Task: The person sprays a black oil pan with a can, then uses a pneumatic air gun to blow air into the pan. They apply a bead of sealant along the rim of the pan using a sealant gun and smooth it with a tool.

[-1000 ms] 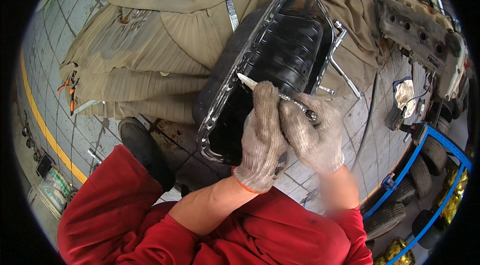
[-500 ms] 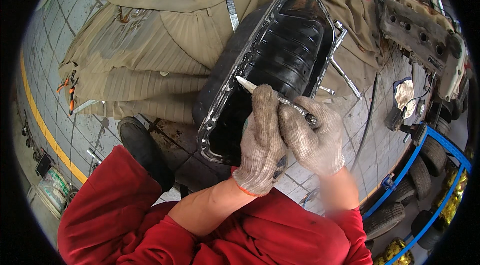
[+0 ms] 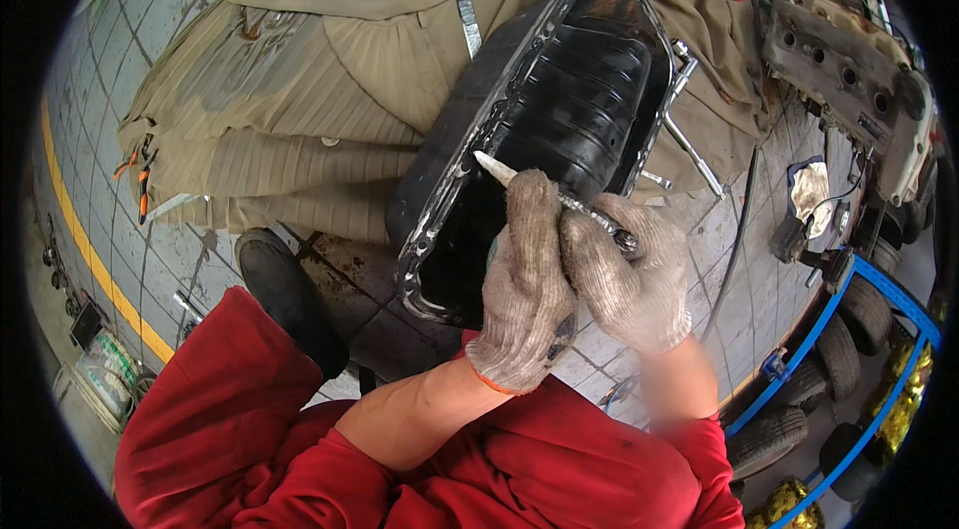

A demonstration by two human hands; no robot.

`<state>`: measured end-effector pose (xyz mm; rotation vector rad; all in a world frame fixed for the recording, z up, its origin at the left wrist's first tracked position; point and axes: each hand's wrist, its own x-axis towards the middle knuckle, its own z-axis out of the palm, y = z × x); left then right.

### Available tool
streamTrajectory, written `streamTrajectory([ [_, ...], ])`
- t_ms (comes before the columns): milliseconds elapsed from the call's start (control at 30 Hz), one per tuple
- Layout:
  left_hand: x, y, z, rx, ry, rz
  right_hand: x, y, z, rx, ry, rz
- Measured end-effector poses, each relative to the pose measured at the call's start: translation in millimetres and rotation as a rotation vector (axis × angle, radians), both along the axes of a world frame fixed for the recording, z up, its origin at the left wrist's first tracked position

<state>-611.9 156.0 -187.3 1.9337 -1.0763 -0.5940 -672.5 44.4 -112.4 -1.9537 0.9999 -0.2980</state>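
Note:
A black oil pan (image 3: 579, 99) lies open side up in front of me, set at a slant. Pale smears mark its bolt-holed flange. Both my hands wear dirty knitted gloves and hold a crumpled sealant tube (image 3: 591, 213) with a white tapered nozzle (image 3: 493, 168). My left hand (image 3: 524, 274) is closed around the tube just behind the nozzle. At the tube's rear end, my right hand (image 3: 634, 274) pinches it, with the fingers bent. The nozzle tip is at the inner edge of the pan's left flange; whether it touches cannot be made out.
A khaki cloth (image 3: 330, 79) is spread under the pan on the tiled floor. Beside the pan's right side lies a ratchet wrench (image 3: 692, 151). Orange-handled pliers (image 3: 144, 191) rest at the left. A valve cover (image 3: 834, 74), tyres (image 3: 839, 344) and a blue metal frame (image 3: 889, 294) stand right.

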Motion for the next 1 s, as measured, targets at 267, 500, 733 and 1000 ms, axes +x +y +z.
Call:
streamTrajectory([
  [267,-5.8,5.9,-8.5,0.000,-0.203,-0.036,-0.2,-1.0,1.5,0.016,-0.004,0.015],
  [500,1.1,2.9,11.9,-0.122,0.714,0.125,-1.1,-1.6,-0.2,0.016,-0.032,0.043],
  [733,-2.3,15.0,-2.7,-0.073,0.075,-0.032,-5.0,4.7,-1.6,0.025,-0.028,0.014],
  [1000,-5.9,8.7,6.5,-0.140,0.404,0.134,-4.5,9.3,-4.5,-0.048,-0.071,0.026],
])
